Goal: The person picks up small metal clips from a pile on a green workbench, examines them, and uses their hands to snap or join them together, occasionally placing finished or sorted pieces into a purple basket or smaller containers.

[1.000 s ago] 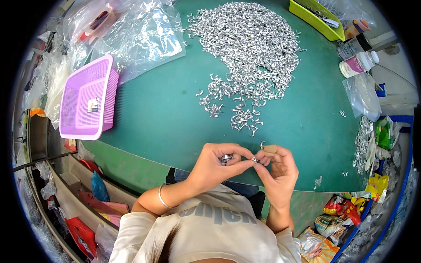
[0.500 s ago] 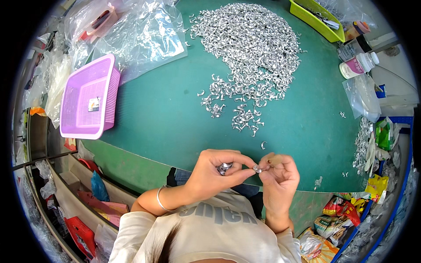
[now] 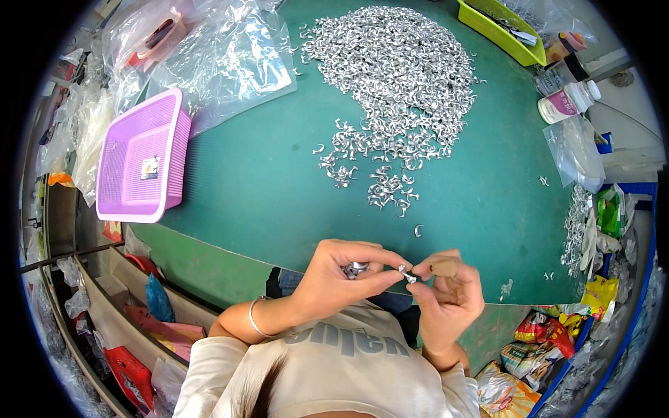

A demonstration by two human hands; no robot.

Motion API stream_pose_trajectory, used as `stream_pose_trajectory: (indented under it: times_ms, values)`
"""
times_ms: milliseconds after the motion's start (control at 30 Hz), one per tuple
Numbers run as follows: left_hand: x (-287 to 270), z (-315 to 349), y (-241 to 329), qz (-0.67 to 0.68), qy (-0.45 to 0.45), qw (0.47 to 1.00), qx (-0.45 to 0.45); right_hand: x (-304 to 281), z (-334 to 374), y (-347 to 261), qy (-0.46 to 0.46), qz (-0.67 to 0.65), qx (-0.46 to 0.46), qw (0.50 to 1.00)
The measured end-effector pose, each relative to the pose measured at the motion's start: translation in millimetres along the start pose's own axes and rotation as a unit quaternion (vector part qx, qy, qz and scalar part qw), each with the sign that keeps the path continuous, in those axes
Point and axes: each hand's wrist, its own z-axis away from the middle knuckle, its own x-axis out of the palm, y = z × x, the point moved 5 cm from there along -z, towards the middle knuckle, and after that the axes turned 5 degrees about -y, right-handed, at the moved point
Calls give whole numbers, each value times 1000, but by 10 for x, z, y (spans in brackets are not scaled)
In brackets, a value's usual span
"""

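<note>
A slender, shiny, silver-coloured metal piece (image 3: 408, 275) bridges your left hand (image 3: 331, 273), pinching one end and curled round other silvery metal pieces (image 3: 356, 269), and your right hand (image 3: 449, 299), pinching the other.

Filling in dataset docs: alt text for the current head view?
A person's left hand pinches a small silvery metal piece, with the right hand at its other end, by the near edge of a green table; more metal sits in the left palm. Beyond lies a large heap of silvery curved pieces, a purple basket at left.
</note>
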Motion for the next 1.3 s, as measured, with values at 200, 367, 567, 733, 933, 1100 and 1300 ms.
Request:
stream_pose_trajectory:
  times_ms: [200,367,567,733,933,1100,1300]
  values:
    - [27,-5,-48,60,-6,997,-45,10,0,-52,0,95,-35,995]
    - [56,-10,-204,322,-21,924,-204,-127,-21,41,44,83,17,995]
    - [-17,-77,-383,446,-10,876,-182,-593,-48,373,60,360,103,925]
    - [1,-150,-407,434,-32,889,-145,-331,-61,564,-31,528,31,848]
    - [-16,-149,-534,253,15,955,-156,-327,-49,511,2,360,56,931]
    - [19,-176,-484,117,17,982,-150,-145,-75,243,-66,313,1,947]
    - [61,-155,-440,263,-21,952,-156,-128,-43,141,-1,227,16,974]
